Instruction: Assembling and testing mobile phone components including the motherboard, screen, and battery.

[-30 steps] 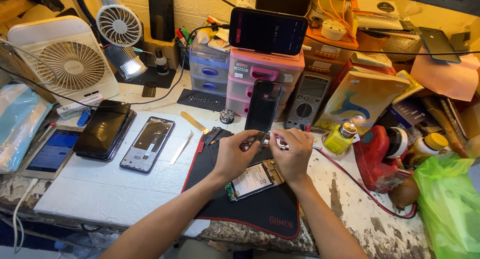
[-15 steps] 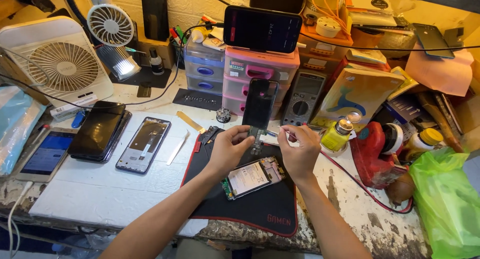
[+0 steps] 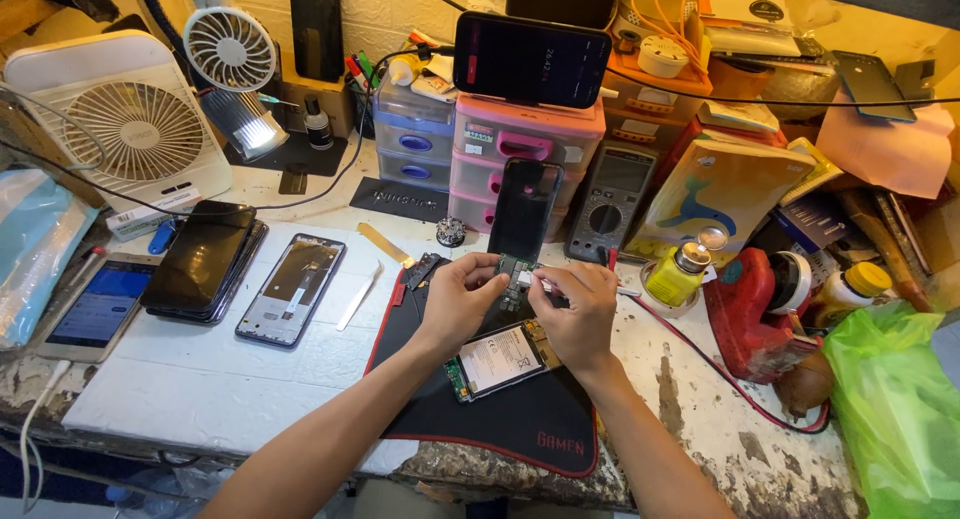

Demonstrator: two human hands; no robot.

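The left hand (image 3: 462, 297) is being kept closed in a pinch on a small green circuit board (image 3: 514, 275), which is being held up just above the far edge of the black work mat (image 3: 500, 429). The right hand (image 3: 578, 309) is being closed around a slim tool (image 3: 545, 287), its tip being pressed against the board's right side. The board is being held between the two hands, at their fingertips. An opened phone body (image 3: 497, 359) is lying on the mat just below both hands, toward the near edge. A bare phone frame (image 3: 291, 289) and a stack of dark phones (image 3: 203, 259) are resting on the white bench top (image 3: 200, 379), well left of the mat.
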